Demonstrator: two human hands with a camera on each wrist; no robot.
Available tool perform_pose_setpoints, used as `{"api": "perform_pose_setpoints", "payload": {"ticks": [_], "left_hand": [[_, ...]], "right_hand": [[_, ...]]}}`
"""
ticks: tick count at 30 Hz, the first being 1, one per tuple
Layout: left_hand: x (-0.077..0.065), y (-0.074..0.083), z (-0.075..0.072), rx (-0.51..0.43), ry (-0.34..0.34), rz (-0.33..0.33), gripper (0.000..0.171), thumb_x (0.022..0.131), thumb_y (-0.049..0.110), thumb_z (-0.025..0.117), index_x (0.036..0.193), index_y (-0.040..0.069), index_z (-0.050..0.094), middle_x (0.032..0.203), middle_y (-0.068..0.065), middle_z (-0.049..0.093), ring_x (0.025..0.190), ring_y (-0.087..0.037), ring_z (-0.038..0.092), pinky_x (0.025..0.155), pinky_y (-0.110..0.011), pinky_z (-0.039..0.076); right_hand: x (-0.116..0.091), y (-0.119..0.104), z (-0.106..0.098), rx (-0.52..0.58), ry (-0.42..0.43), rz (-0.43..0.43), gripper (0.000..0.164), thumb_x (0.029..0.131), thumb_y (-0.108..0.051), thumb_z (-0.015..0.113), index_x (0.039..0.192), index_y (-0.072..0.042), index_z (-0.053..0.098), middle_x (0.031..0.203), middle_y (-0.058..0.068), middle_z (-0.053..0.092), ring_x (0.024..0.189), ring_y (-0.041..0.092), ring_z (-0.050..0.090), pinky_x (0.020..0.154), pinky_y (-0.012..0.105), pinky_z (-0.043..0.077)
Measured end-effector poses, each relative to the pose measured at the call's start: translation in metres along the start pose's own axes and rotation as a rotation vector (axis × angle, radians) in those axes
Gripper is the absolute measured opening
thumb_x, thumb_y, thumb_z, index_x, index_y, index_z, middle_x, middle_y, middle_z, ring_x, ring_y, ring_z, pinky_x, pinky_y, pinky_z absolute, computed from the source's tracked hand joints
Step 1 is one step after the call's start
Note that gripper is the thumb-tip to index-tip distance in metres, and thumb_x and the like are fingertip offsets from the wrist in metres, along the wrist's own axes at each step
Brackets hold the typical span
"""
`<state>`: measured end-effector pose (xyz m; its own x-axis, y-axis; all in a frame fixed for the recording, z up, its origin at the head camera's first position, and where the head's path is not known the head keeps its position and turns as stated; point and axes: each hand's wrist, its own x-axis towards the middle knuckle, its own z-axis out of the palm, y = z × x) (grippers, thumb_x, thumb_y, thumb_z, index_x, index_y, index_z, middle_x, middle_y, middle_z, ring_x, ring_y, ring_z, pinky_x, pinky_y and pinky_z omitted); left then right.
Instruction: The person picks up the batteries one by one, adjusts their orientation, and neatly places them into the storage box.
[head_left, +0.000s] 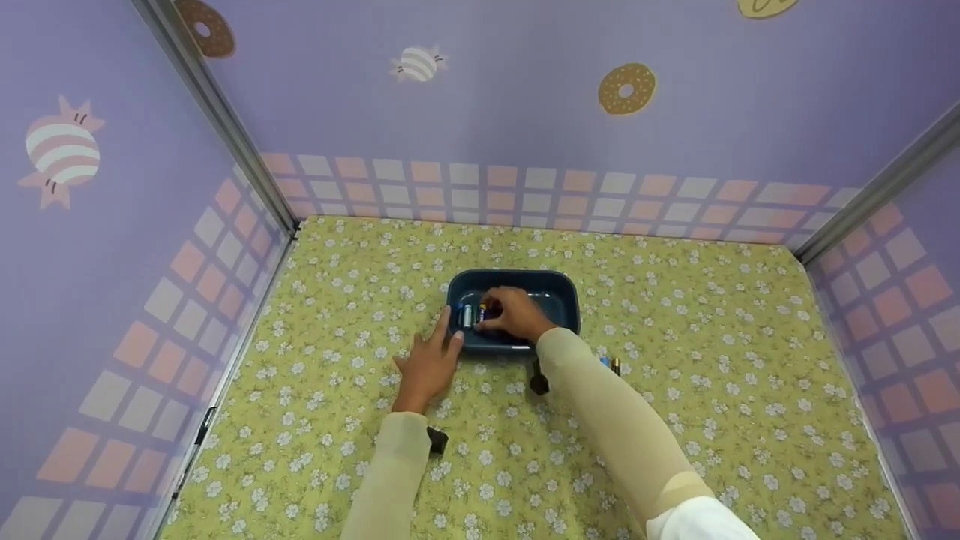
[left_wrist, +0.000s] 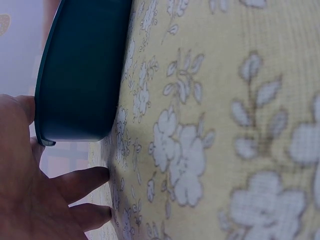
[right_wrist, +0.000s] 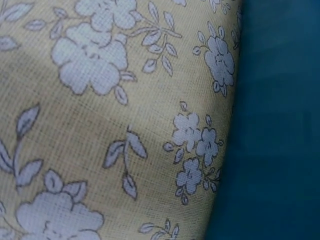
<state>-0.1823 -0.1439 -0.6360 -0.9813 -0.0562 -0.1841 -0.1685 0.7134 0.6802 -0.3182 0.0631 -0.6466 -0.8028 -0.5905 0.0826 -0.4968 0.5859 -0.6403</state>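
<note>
A dark teal plastic tub (head_left: 564, 289) sits on the flowered cloth. My left hand (head_left: 431, 364) rests at its front left corner, fingers spread; in the left wrist view the thumb touches the tub's wall (left_wrist: 82, 75) and two fingers (left_wrist: 82, 182) reach down to the cloth. Inside the tub, my right hand (head_left: 516, 311) pinches a small battery (head_left: 482, 309) with an orange-yellow end, partly hidden by the fingers. Left of it stands a pale silver-blue battery (head_left: 467, 316), with a blue one (head_left: 460, 307) beside it. The right wrist view shows only tub wall (right_wrist: 275, 125) and cloth.
Beside my right forearm lie a blue battery (head_left: 604, 361) and a black battery with a copper-coloured end (head_left: 616, 365), both partly hidden by the sleeve. Yellow flowered cloth (head_left: 712, 360) covers the table. Purple panels (head_left: 510, 97) stand behind and at both sides.
</note>
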Motion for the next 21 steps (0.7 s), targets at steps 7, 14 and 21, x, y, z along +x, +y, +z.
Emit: {"api": "perform_pose_setpoints", "payload": {"ticks": [7, 14, 21], "left_hand": [[-0.0001, 0.0003, -0.0004, -0.009, -0.011, -0.01, 0.063, 0.101, 0.075, 0.027, 0.157, 0.061, 0.001, 0.167, -0.015, 0.03, 0.156, -0.046, 0.016, 0.111, -0.083, -0.008], [0.0004, 0.0003, -0.0007, 0.005, -0.014, -0.009, 0.062, 0.1, 0.076, 0.024, 0.156, 0.062, -0.001, 0.167, -0.016, 0.029, 0.156, -0.046, 0.016, 0.111, -0.083, -0.007], [-0.0004, 0.0009, -0.001, 0.009, -0.009, 0.005, 0.062, 0.101, 0.075, 0.024, 0.156, 0.062, 0.0, 0.166, -0.015, 0.031, 0.156, -0.046, 0.018, 0.111, -0.084, -0.005]], "right_hand": [[-0.0009, -0.0035, -0.0006, -0.034, -0.01, 0.006, 0.05, 0.082, -0.044, 0.086, 0.115, -0.01, 0.072, 0.105, 0.006, 0.071, 0.093, 0.019, 0.067, 0.085, 0.039, 0.058], [-0.0012, -0.0074, -0.0018, -0.054, -0.019, 0.025, 0.049, 0.081, -0.043, 0.087, 0.114, -0.01, 0.073, 0.104, 0.006, 0.071, 0.093, 0.02, 0.066, 0.085, 0.039, 0.057], [-0.0014, -0.0089, -0.0013, -0.078, -0.029, 0.033, 0.048, 0.082, -0.043, 0.086, 0.114, -0.01, 0.073, 0.104, 0.005, 0.069, 0.093, 0.02, 0.064, 0.085, 0.039, 0.057]]}}
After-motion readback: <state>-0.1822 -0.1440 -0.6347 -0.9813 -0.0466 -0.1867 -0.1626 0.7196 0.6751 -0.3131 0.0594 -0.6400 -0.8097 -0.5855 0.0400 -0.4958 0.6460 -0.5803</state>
